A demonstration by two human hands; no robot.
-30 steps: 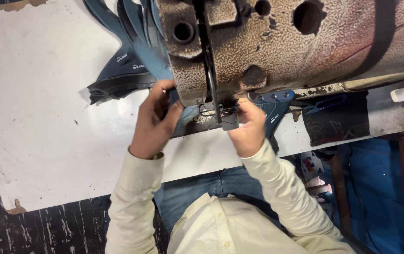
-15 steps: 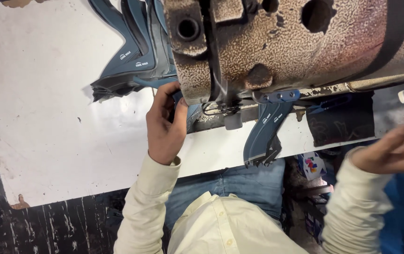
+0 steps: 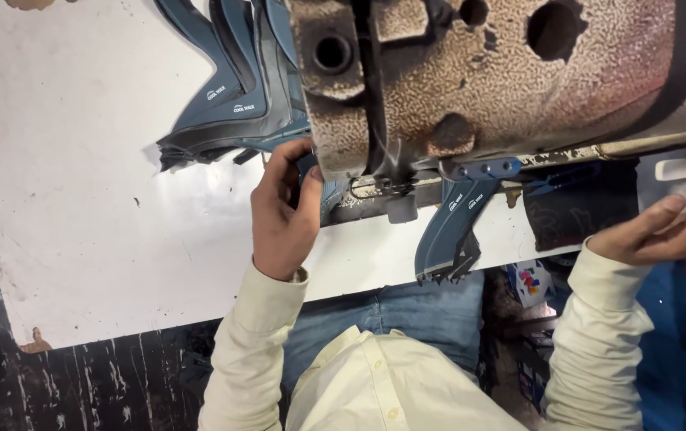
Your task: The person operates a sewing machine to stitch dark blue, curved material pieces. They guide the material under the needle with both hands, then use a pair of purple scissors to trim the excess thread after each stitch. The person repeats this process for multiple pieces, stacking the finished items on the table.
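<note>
Left grip (image 3: 283, 209) beside blue piece (image 3: 448, 235)

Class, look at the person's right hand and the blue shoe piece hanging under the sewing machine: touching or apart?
Apart. The head view shows the right hand far out at the frame's right edge, with dark material between it and the blue shoe piece.

Table (image 3: 79, 199): white, scuffed, with a chipped front edge; set over a dark floor
Floor (image 3: 95, 391): black boards streaked with white
Stack of cut pieces (image 3: 231, 104): blue-grey, fanned out at the table's far side
Clutter (image 3: 531, 283): a small multicoloured packet seen below the table edge
</note>
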